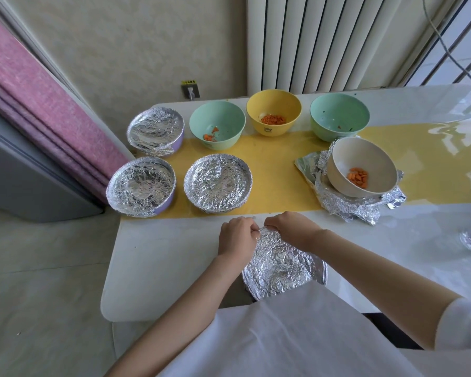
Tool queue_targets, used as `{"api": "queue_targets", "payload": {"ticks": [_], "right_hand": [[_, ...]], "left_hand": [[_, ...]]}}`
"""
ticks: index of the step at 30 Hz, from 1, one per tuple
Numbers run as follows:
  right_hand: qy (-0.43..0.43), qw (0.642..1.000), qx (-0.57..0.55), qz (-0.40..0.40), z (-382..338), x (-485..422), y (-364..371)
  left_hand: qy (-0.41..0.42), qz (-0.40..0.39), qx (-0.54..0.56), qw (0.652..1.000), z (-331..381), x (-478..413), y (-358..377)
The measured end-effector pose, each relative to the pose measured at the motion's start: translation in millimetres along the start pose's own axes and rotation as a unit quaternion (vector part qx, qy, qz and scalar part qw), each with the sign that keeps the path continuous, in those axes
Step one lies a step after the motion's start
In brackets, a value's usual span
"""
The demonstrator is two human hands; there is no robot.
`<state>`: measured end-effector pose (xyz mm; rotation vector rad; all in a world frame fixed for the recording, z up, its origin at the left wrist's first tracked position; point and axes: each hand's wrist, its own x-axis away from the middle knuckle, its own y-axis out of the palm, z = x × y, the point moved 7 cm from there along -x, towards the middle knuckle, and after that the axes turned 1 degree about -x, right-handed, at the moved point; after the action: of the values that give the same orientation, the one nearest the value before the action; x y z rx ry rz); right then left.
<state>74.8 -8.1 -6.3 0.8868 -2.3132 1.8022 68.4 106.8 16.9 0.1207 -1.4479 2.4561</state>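
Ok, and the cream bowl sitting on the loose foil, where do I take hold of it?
By the rim of the cream bowl, from above on its near side: thumb inside, fingers outside. The mouth is open and bare, while crumpled foil bunches round the base, so a low grip would likely catch it. Lift level; carrot pieces lie inside.

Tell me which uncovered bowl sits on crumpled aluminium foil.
The beige round bowl at right; the two green bowls and yellow bowl have none beneath.

Both forearms stretched forward, left hand [237, 236] and right hand [290, 229] close together, fingers curled, pinching
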Motion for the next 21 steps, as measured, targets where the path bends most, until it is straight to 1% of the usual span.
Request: {"api": "queue_targets", "payload": {"ticks": [3,6,9,13,16,19,21], "right_hand": [[0.000,0.999,0.046,-0.002,-5,0,-6],[-0.021,0.995,0.101,0.001,-12,-1,-7],[-0.034,0.994,0.100,0.010,-17,-1,-3],[-0.021,0.996,0.089,0.010,-16,-3,-4],[-0.028,0.998,0.048,0.004,-13,-5,-1],[-0.027,0.998,-0.063,-0.005,-8,-3,1],[-0.019,0.995,-0.096,0.004,-2,-1,-2]], "left_hand": [[0.005,0.003,0.002,1.000,2,1,0],[0.013,0.014,-0.008,1.000,3,2,-2],[0.015,0.016,-0.017,1.000,3,3,-1],[0.022,0.016,-0.037,0.999,7,5,-2],[0.023,0.013,-0.048,0.999,7,5,-1],[0.017,-0.005,-0.067,0.998,4,9,-1],[0.003,-0.022,-0.079,0.997,-2,12,0]]}}
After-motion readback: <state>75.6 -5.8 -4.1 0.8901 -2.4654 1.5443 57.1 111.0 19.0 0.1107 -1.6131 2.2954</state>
